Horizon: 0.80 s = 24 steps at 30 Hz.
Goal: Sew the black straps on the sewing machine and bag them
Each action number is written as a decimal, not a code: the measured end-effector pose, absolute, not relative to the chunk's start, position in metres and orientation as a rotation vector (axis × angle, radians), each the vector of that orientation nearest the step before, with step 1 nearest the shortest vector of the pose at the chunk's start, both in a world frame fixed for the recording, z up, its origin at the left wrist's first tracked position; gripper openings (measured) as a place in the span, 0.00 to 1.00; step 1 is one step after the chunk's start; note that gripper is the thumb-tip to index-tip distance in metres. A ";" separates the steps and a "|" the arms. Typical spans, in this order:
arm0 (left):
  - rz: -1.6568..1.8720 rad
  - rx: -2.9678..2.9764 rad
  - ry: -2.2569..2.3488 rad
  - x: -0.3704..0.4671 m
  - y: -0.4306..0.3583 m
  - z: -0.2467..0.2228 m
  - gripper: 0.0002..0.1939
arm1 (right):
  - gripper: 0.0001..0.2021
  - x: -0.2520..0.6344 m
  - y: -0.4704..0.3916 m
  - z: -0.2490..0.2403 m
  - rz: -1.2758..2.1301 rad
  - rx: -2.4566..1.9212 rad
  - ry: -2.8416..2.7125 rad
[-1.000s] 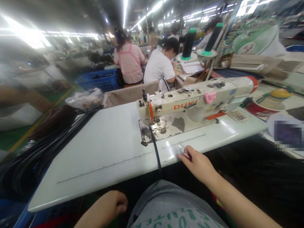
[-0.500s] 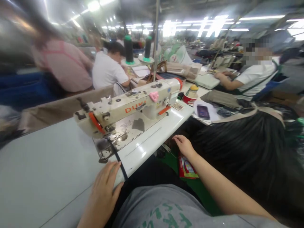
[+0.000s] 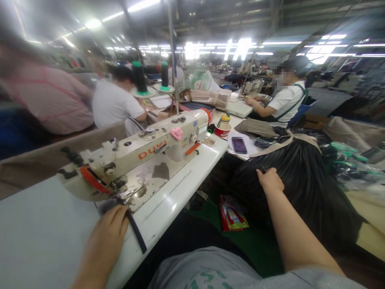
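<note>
Left hand (image 3: 105, 235) palm down, fingers together, pointing forward. Right arm (image 3: 293, 228) reaching out, bent at wrist; right hand (image 3: 271, 180) loosely closed, thumb side up.

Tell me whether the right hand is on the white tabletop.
No, the right hand is away from the tabletop, at the black bundle; only the left hand is there.

Scuffed metal plate on the sewing machine (image 3: 168, 136), glossy smooth white tabletop (image 3: 39, 228), matt black strip (image 3: 136, 233), shiny clear plastic wrapping (image 3: 345, 172), dull beige cloth tie (image 3: 300, 137)
</note>
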<state>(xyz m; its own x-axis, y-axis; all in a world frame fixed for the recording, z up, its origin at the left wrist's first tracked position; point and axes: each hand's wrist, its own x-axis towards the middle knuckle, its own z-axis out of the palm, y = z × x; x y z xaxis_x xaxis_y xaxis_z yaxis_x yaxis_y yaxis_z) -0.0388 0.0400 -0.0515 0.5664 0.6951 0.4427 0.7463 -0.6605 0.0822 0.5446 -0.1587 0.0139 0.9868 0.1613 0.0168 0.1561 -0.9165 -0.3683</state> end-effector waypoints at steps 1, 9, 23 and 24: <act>-0.695 -2.653 -1.240 -0.038 0.044 -0.052 0.20 | 0.29 0.548 -0.158 0.013 0.037 -2.754 -0.216; -0.822 -2.603 -1.215 -0.038 0.034 -0.063 0.19 | 0.18 0.562 -0.156 0.005 0.071 -2.624 -0.184; -0.803 -2.575 -1.165 -0.036 0.034 -0.074 0.22 | 0.11 0.413 -0.124 -0.115 0.720 -2.040 -0.180; -0.804 -2.574 -1.166 -0.036 0.034 -0.073 0.21 | 0.11 0.415 -0.121 -0.116 0.720 -2.016 -0.152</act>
